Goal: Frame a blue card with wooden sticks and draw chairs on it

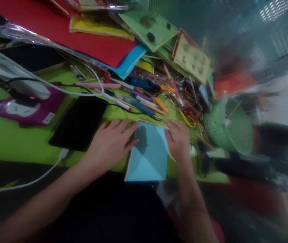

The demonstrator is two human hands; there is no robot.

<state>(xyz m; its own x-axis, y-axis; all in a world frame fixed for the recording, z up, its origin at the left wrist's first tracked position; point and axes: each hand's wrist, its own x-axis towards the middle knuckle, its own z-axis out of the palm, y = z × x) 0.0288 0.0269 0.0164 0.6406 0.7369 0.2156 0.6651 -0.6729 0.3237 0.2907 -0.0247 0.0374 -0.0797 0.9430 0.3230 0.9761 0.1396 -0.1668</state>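
A light blue rectangular panel [150, 155], edged with thin pale strips along its top and left side, lies at the table's near edge and reaches slightly past it. My left hand [115, 141] rests at its upper left, fingers stretched out, with the index fingertip and thumb touching the left border. At the upper right corner, my right hand [178, 138] has its fingers bent and its thumb against the edge, gripping the panel there. A dark hand shadow falls over the panel's upper left.
Left of the panel lies a black tablet [79, 121] with a white cable. Behind are pens [141, 104], yellow-handled scissors [186, 118], loose sticks and red sheets [83, 40]. A green basket [228, 125] and a dark glue gun [204, 158] stand to the right.
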